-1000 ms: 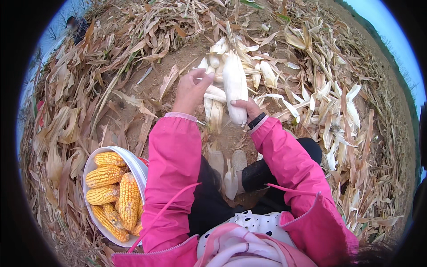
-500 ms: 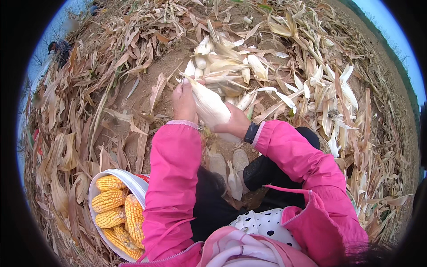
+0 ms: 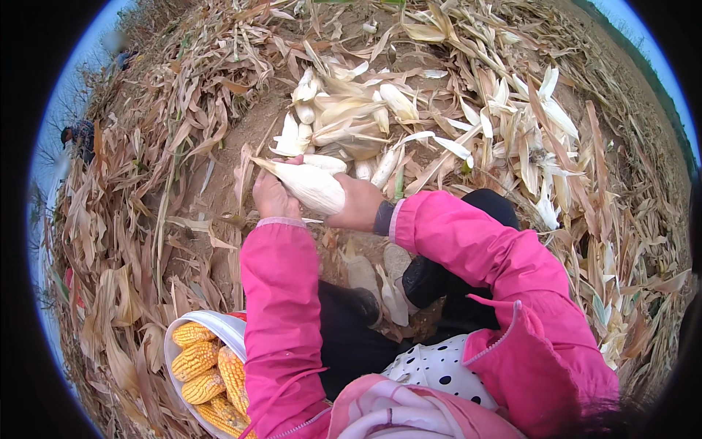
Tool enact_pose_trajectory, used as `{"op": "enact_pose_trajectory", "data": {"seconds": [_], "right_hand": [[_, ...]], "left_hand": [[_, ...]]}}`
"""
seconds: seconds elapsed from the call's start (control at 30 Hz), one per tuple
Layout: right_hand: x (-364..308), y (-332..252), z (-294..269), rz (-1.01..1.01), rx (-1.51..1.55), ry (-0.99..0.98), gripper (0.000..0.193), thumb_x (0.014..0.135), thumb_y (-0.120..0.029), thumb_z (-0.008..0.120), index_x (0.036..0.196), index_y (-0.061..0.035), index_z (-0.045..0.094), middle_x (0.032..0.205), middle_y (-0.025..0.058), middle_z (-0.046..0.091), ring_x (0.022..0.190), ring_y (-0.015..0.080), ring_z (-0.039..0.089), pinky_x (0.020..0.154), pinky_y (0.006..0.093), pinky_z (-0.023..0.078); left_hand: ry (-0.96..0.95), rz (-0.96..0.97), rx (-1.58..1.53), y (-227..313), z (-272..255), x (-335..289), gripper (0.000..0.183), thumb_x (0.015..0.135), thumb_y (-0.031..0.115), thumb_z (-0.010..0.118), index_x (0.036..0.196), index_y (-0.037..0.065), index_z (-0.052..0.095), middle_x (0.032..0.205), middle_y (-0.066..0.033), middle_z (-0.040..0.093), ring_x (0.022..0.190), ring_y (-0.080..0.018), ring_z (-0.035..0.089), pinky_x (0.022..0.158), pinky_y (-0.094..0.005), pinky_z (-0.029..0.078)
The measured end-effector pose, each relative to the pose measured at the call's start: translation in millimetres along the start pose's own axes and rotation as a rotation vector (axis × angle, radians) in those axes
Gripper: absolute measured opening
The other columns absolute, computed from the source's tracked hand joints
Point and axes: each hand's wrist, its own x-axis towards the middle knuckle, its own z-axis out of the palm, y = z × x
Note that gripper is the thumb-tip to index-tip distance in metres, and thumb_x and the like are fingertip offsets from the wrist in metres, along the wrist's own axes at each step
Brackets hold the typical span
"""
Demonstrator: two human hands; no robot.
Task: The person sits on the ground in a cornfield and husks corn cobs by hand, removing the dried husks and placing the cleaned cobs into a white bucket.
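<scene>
An ear of corn in its pale husk (image 3: 313, 186) lies slanted between my two hands, its pointed tip toward the upper left. My left hand (image 3: 275, 196) is closed around the tip end. The thick end is gripped by my right hand (image 3: 358, 205), with the fingers partly hidden beneath the husk. Just beyond the hands, a pile of husk-covered ears (image 3: 351, 128) rests on the ground. Beside my left forearm stands a white bucket (image 3: 228, 326) holding several bare yellow corn cobs (image 3: 196, 360).
Dry corn stalks and leaves (image 3: 121, 241) cover the ground on both sides. Loose pale husks (image 3: 545, 110) are heaped to the right. My shoes (image 3: 362, 272) are below my hands, with a husk piece (image 3: 393, 296) between them. Another person (image 3: 80, 139) is at the far left.
The ear has tilted from steep to flatter, its tip swinging left and down. Both hands have moved left with it, still holding on. The whole view has shifted slightly.
</scene>
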Motion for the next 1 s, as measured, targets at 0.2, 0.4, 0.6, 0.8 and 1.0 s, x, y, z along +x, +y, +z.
{"op": "enact_pose_trajectory", "data": {"seconds": [0.2,0.4,0.6,0.8,1.0], "right_hand": [[1.8,1.3,-8.9,-0.35,-0.153,0.186,0.048,0.059,-0.024,0.072,0.098,-0.0028,0.055,0.085,0.0177,0.061,0.082,0.0364,0.059,0.073,0.0427,0.048],[2.5,-18.3,-12.3,-0.392,0.061,0.129,0.06,0.06,-0.03,0.075,0.107,-0.0009,0.053,0.093,0.0196,0.061,0.089,0.0318,0.061,0.079,0.038,0.048],[22.7,10.5,2.4,-0.134,1.067,0.123,0.054,0.074,-0.031,0.071,0.113,0.0007,0.05,0.103,0.0092,0.06,0.092,0.0164,0.058,0.081,0.0311,0.047],[19.0,15.3,6.6,0.006,1.22,0.191,0.038,0.09,-0.029,0.055,0.114,0.0007,0.051,0.102,0.0065,0.058,0.089,0.0125,0.056,0.08,0.0271,0.045],[36.8,33.9,-2.0,0.025,1.182,0.152,0.038,0.09,-0.034,0.053,0.103,0.0011,0.057,0.091,0.0064,0.061,0.081,0.0132,0.058,0.075,0.0268,0.046]], "left_hand": [[-0.167,-0.264,-0.28,-0.2,-26.1,19.6,0.018,0.087,0.009,0.054,0.071,0.003,0.052,0.068,-0.0127,0.06,0.074,-0.0286,0.063,0.078,-0.0444,0.053],[-0.533,-0.358,-0.225,-4.0,-57.0,24.7,0.021,0.09,0.016,0.053,0.103,-0.001,0.055,0.102,-0.0189,0.061,0.095,-0.031,0.061,0.082,-0.0439,0.053],[-0.112,-0.284,-0.311,-7.9,7.9,13.7,0.02,0.096,0.016,0.038,0.09,0.001,0.051,0.103,-0.0197,0.058,0.098,-0.0327,0.057,0.09,-0.0519,0.045],[-0.046,-0.201,-0.37,-25.2,24.0,-8.7,0.017,0.097,0.011,0.035,0.084,0.003,0.043,0.064,-0.0065,0.042,0.059,-0.0189,0.043,0.069,-0.0373,0.047],[-0.072,-0.21,-0.231,-17.8,28.7,-17.7,0.019,0.098,0.014,0.036,0.082,0.006,0.043,0.059,-0.0005,0.035,0.052,-0.0133,0.036,0.06,-0.0325,0.043]]}}
